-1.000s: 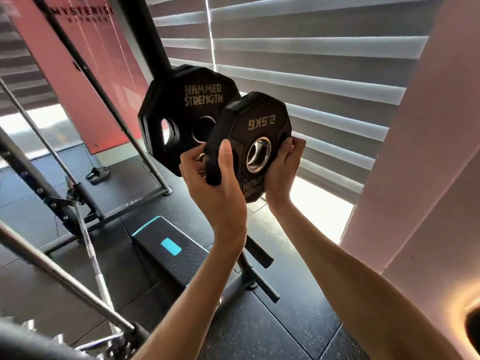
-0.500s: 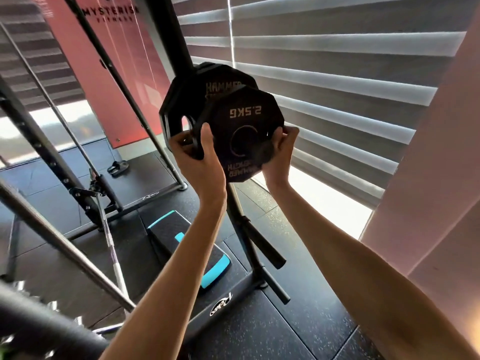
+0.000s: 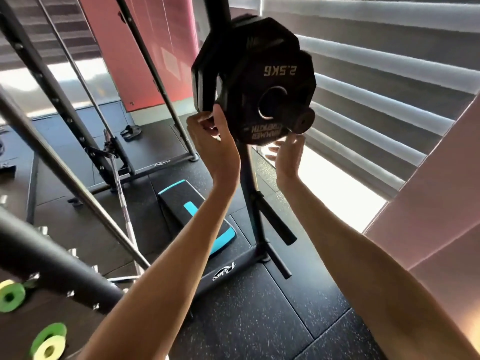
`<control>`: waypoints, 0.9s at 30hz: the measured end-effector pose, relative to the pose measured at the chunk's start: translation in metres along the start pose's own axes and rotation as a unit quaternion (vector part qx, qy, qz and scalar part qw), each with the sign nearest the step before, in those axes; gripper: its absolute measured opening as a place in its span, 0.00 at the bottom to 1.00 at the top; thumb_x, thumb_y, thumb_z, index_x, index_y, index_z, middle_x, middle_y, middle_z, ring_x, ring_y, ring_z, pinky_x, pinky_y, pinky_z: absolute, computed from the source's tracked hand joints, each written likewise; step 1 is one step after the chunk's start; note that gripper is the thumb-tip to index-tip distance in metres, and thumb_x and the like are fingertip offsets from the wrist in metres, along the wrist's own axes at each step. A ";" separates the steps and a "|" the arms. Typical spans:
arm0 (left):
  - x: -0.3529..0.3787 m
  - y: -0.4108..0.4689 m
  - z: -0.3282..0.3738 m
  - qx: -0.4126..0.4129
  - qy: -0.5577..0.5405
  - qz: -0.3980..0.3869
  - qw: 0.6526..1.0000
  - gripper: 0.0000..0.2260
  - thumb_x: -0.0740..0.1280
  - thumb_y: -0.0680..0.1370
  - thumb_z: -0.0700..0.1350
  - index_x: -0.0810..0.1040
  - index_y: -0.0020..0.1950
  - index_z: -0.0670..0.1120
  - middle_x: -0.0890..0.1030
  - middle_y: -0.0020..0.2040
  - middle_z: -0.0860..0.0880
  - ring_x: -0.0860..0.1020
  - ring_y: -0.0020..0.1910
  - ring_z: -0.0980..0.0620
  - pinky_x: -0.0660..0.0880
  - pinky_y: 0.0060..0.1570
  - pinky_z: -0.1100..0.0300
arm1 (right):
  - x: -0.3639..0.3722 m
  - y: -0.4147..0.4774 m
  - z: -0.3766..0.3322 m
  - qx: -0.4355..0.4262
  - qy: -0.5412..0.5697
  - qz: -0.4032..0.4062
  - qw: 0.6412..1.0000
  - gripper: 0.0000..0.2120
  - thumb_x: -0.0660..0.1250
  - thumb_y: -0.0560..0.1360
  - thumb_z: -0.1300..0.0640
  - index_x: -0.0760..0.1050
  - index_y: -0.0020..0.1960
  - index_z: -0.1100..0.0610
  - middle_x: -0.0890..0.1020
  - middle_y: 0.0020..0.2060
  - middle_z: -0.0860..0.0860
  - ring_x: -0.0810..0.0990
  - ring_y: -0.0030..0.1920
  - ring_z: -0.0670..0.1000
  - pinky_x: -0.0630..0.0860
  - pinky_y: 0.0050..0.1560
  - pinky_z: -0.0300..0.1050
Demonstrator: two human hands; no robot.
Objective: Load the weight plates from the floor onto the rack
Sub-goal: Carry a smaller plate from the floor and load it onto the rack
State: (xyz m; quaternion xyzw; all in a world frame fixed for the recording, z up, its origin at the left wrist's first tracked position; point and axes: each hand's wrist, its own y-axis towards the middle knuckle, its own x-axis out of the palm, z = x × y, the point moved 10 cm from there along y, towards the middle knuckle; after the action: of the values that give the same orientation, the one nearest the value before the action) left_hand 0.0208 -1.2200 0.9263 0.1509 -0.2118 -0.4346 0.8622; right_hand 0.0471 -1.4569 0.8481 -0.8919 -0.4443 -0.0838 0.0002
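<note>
A black 2.5 kg plate point(image 3: 275, 81) hangs upside down on the top peg point(image 3: 302, 122) of the black plate rack point(image 3: 250, 193); the peg's end sticks out through its hole. A larger black plate point(image 3: 249, 35) sits behind it on the same peg. My left hand point(image 3: 213, 146) pinches the small plate's left edge, thumb on the front. My right hand point(image 3: 287, 159) is just below the plate's lower edge, fingers spread, holding nothing. Two bare pegs point(image 3: 275, 222) stick out lower on the rack.
A black and teal step platform point(image 3: 181, 203) lies on the rubber floor beside the rack's base. A barbell point(image 3: 122, 193) leans in a squat stand to the left. Two green discs point(image 3: 10, 296) are at the lower left. Window blinds point(image 3: 376, 74) hang behind the rack.
The small plate has slid fully onto the peg against the larger plate. My right hand has let go and dropped below it. The view has moved closer and lower.
</note>
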 end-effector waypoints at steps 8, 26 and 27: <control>-0.142 0.018 -0.168 -0.167 0.188 -0.033 0.967 0.10 0.61 0.76 0.51 0.75 0.46 0.46 0.83 0.39 0.47 0.82 0.38 0.45 0.81 0.43 0.48 | 0.114 -0.116 0.138 0.189 -0.083 -0.156 0.966 0.08 0.55 0.84 0.58 0.72 0.51 0.57 0.80 0.40 0.56 0.82 0.40 0.54 0.82 0.48 0.54; -0.633 0.011 -0.363 -0.532 0.367 -0.173 0.743 0.10 0.60 0.80 0.41 0.77 0.42 0.40 0.81 0.35 0.39 0.78 0.26 0.44 0.74 0.24 0.57 | 0.420 -0.520 0.340 0.112 -0.501 -0.525 0.679 0.15 0.58 0.77 0.56 0.76 0.58 0.62 0.82 0.55 0.61 0.80 0.56 0.62 0.75 0.52 0.48; -0.655 0.016 -0.366 -0.528 0.378 -0.176 0.740 0.12 0.60 0.81 0.42 0.77 0.40 0.40 0.81 0.34 0.39 0.78 0.26 0.45 0.74 0.23 0.58 | 0.431 -0.539 0.350 0.111 -0.508 -0.538 0.663 0.15 0.58 0.77 0.56 0.76 0.58 0.61 0.82 0.55 0.61 0.80 0.56 0.62 0.75 0.51 0.47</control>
State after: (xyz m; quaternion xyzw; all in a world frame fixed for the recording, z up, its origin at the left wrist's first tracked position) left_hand -0.1351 -0.6502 0.4641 -0.1420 0.4256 -0.5276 0.7213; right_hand -0.0731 -0.7629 0.5274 -0.3950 -0.7844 0.4463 -0.1717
